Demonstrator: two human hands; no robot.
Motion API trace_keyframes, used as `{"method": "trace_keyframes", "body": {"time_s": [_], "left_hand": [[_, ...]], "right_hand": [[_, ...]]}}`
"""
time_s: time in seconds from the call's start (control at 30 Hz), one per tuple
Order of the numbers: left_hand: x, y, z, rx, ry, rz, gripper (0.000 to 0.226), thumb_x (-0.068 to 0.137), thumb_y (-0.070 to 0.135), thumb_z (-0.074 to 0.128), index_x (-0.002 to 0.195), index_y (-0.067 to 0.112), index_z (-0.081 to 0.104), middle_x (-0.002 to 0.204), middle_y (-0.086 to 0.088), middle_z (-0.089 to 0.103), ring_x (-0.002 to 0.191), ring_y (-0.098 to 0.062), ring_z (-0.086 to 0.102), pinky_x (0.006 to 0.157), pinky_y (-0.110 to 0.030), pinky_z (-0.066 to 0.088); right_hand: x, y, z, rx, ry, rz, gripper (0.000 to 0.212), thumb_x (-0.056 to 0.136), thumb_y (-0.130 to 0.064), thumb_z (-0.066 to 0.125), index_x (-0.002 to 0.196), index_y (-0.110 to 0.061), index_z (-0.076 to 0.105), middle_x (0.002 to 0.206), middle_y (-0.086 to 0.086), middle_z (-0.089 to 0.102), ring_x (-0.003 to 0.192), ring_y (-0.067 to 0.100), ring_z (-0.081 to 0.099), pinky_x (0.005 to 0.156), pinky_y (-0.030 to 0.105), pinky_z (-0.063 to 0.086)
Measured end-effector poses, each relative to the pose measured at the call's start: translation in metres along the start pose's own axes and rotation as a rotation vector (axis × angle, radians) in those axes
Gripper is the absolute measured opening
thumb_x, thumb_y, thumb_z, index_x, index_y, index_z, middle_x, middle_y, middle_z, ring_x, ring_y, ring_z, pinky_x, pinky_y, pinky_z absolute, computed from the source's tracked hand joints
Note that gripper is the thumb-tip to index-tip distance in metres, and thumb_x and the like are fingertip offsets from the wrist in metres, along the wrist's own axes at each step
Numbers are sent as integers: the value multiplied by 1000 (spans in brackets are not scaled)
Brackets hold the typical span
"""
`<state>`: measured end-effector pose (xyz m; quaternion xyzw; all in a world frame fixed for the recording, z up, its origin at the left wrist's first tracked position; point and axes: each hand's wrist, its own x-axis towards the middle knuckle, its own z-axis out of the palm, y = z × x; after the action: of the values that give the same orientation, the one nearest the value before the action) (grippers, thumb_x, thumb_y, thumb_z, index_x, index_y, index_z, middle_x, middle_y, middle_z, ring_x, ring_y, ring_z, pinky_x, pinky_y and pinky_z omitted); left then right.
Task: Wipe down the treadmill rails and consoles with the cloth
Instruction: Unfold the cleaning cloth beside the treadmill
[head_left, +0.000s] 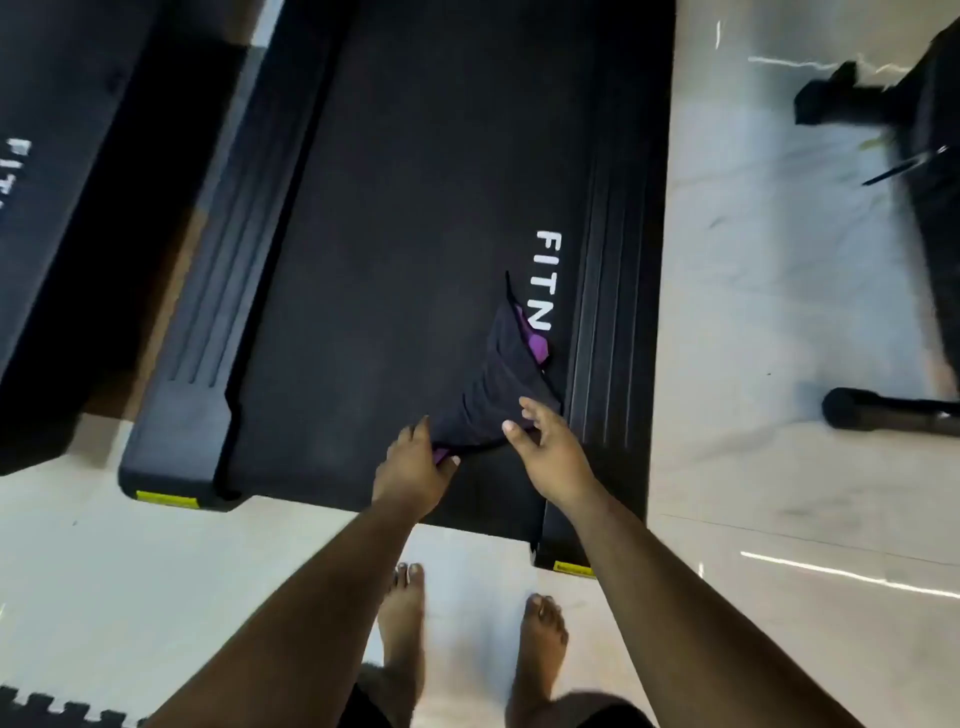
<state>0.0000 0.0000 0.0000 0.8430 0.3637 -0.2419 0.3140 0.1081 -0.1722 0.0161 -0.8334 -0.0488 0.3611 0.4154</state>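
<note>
Now left hand (413, 470) grips cloth (493, 400) near belt's (389, 234) rear edge.

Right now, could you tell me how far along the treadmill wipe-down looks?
Nothing shows as wiped yet. In hand: the left hand grips the dark cloth lying on the belt, and the right hand touches it with spread fingers. Left: the side rails; the consoles are out of view.

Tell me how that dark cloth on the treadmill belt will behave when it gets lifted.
The dark cloth is probably floppy: it lies bunched in folds where the left hand pinches it. It likely weighs little and would drape and trail from the grip. It seems unlikely to roll or tip, lying slack on the belt.
</note>
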Motion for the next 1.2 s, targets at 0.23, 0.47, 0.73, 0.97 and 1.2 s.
{"method": "trace_keyframes", "body": {"time_s": [0.23, 0.47, 0.73, 0.97, 1.2], "left_hand": [[75, -22, 51, 330, 39, 61, 48, 99, 42, 61, 144, 28, 52, 138, -4, 60, 124, -29, 58, 99, -43, 45], [24, 23, -14, -23, 165, 387, 18, 103, 27, 57, 117, 22, 67, 109, -1, 66, 98, -22, 62, 86, -39, 48], [-151, 127, -221, -126, 64, 558, 18, 102, 46, 57, 114, 35, 65, 99, 12, 74, 91, -13, 70, 79, -34, 55], [-275, 173, -364, 265, 232, 739, 29, 96, 51, 65, 108, 26, 71, 104, 5, 68, 99, -19, 66, 80, -36, 53], [-346, 195, -397, -218, 284, 638, 13, 96, 21, 71, 90, 32, 74, 76, 9, 73, 68, -5, 68, 65, -33, 56]], "right_hand": [[46, 62, 47, -131, -61, -2, 55, 99, -34, 67, 151, -27, 48, 145, -4, 55, 135, 12, 48, 111, 27, 37], [2, 0, 18, -347, -19, -182, 77, 93, -34, 74, 157, -31, 32, 157, -4, 40, 142, 17, 41, 116, 42, 40], [-133, -194, -93, -583, 222, -408, 37, 93, -18, 61, 130, -18, 64, 137, 2, 60, 130, 24, 51, 104, 46, 48], [-264, -294, -177, -697, 468, -420, 17, 98, -33, 58, 96, -17, 56, 92, 0, 63, 84, 25, 61, 77, 39, 47], [-332, -292, -261, -224, 192, -413, 41, 88, -51, 76, 71, -20, 56, 76, 0, 55, 78, 22, 57, 64, 33, 43]]}}
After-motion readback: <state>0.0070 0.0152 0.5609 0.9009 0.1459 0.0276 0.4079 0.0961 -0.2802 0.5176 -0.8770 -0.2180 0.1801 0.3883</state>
